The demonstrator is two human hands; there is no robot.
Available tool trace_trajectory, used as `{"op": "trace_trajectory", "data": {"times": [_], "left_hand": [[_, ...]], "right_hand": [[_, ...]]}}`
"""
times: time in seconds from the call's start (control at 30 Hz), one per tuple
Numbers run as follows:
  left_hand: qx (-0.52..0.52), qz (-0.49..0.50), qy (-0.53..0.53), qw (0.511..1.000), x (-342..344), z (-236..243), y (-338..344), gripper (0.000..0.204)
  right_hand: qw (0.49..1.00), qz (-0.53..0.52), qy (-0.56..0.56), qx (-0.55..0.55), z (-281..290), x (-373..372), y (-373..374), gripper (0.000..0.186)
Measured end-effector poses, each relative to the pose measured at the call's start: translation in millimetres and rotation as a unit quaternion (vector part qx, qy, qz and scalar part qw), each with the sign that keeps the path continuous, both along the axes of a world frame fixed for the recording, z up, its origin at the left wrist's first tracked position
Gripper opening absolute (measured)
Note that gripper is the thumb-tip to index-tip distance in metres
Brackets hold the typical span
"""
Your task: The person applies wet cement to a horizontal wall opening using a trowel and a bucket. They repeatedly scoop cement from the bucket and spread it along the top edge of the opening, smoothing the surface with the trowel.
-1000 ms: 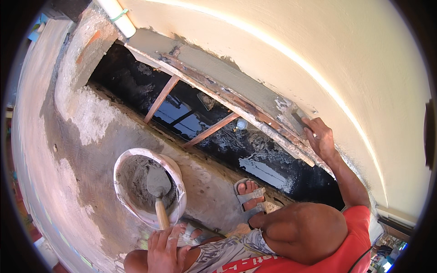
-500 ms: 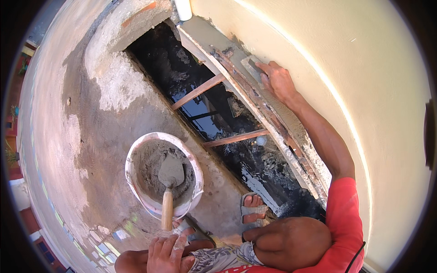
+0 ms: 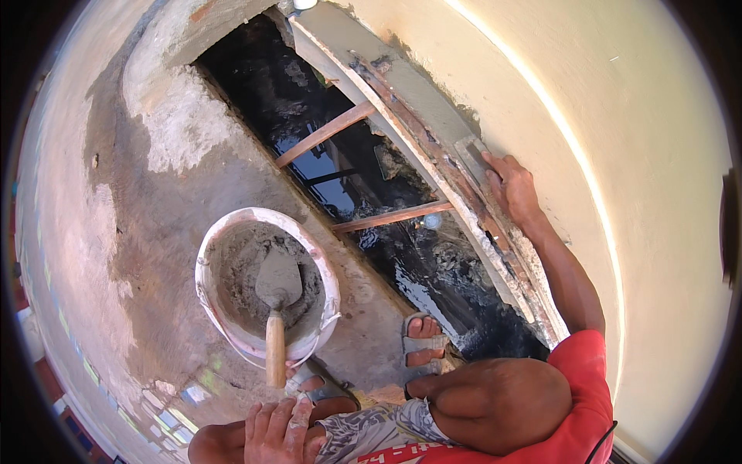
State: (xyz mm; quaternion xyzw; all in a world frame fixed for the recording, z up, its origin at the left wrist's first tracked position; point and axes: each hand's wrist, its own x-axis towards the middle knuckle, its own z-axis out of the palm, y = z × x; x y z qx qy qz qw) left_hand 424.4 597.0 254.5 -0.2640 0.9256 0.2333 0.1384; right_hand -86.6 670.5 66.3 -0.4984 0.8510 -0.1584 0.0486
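Note:
My right hand (image 3: 514,189) grips a small flat float (image 3: 471,153), pressing it on the strip of wet grey mortar (image 3: 406,66) along the foot of the cream wall, beside a wooden form board (image 3: 410,143). My left hand (image 3: 282,433) rests with loosely extended fingers by my left knee, holding nothing, mortar smeared on it. Just above it stands a white bucket (image 3: 328,290) of grey mortar (image 3: 243,282), with a trowel (image 3: 274,278) lying inside, its wooden handle over the rim.
An open drain (image 3: 255,81) with dark water runs diagonally ahead, crossed by two wooden struts (image 3: 390,215). A cream wall (image 3: 618,93) bounds the right. Patchy concrete floor (image 3: 154,224) is at left. My sandalled foot (image 3: 423,348) is near the drain's edge. A white pipe (image 3: 304,4) shows at the top.
My right hand moved far up the ledge with the float by half a second ago, and has since slid back down toward me. The view has also turned. My left hand stays by my knee.

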Motion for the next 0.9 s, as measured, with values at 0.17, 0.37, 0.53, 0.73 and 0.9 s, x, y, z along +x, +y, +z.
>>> {"op": "trace_trajectory", "data": {"times": [0.17,0.37,0.53,0.73,0.9], "left_hand": [[0.025,-0.015,-0.009,1.000,-1.6,0.6,-8.6,0.061],[0.003,-0.028,0.022,0.999,-5.3,-3.5,-13.1,0.058],[0.004,-0.037,0.015,0.999,-6.8,-3.1,-17.1,0.060],[0.023,-0.028,0.031,0.999,-13.3,-1.6,-15.5,0.063],[0.019,-0.030,0.026,0.999,-16.0,0.6,-15.8,0.065]], "right_hand": [[0.999,-0.040,-0.012,0.022,10.5,15.4,53.9,0.039],[0.997,-0.065,-0.004,0.032,18.6,27.1,102.7,0.037],[0.995,-0.082,-0.009,0.058,34.1,35.4,131.1,0.035],[0.997,-0.066,-0.026,-0.003,38.3,29.6,109.7,0.047],[0.990,-0.076,0.039,-0.110,25.4,29.2,42.7,0.058]]}}
